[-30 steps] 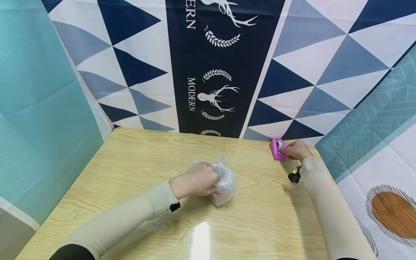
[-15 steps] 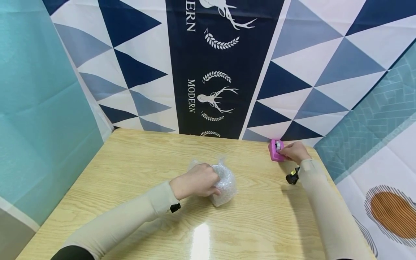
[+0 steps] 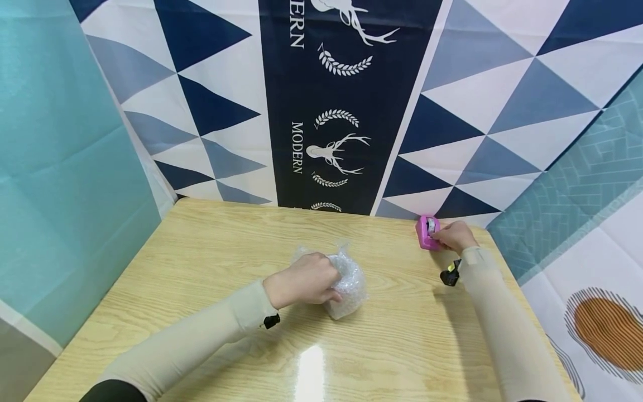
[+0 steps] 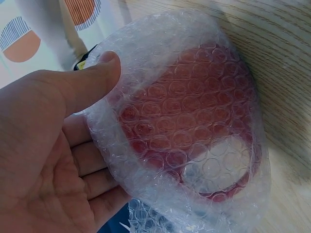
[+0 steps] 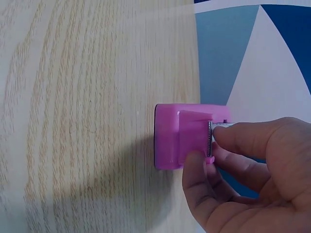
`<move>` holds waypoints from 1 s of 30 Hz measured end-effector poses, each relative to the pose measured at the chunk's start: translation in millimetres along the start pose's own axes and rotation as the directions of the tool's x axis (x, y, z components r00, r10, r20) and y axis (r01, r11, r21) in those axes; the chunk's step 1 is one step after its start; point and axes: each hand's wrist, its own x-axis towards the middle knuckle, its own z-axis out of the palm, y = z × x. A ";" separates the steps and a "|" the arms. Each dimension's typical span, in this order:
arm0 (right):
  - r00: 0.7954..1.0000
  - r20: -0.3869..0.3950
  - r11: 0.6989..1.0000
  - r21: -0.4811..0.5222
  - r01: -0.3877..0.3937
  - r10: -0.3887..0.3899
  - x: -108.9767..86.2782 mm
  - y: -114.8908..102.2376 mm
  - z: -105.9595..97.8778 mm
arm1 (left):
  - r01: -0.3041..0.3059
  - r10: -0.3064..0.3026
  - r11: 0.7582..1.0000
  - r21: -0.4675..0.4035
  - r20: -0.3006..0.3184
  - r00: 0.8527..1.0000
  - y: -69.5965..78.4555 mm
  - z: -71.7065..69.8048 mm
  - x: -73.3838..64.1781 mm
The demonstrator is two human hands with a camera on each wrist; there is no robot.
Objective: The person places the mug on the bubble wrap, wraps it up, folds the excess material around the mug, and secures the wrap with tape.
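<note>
A bubble-wrapped bundle (image 4: 194,116) rests on the wooden table. Red material and a pale rounded patch show through its wrap; what lies inside cannot be made out. My left hand (image 3: 307,277) grips its edge, the thumb on the near face and the fingers reaching behind it. At the table's back right corner stands a pink tape dispenser (image 5: 167,136) with a metal cutting edge. Beside that edge, my right hand (image 3: 456,237) pinches at the tape (image 5: 223,124), thumb on it, another finger against the dispenser's side. The tape's end is hidden by my fingers.
The wooden table (image 3: 216,240) runs back to a patterned cloth (image 3: 326,111) hanging behind it. A teal cloth (image 3: 75,156) hangs along the left side, another patterned cloth (image 3: 598,262) along the right. Straps with small black devices sit at both wrists.
My right hand has shifted slightly left on the tape dispenser, its fingers staying at the tape. My left hand and the bubble-wrapped bundle have kept their place.
</note>
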 end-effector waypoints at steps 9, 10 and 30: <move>1.000 0.024 1.000 -0.022 -0.002 0.002 0.1 -1.5 -0.4 | 0.011 -0.011 1.000 -0.005 0.015 1.000 -0.3 1.2 -0.3; 1.000 0.025 1.000 -0.021 -0.005 0.005 0.1 -1.8 -0.4 | 0.011 -0.011 1.000 -0.004 0.014 1.000 -0.3 1.3 -0.3; 0.988 0.068 0.953 0.262 -0.151 0.138 -5.6 -11.8 0.6 | 0.004 -0.003 1.000 -0.022 0.026 1.000 -0.7 0.0 0.6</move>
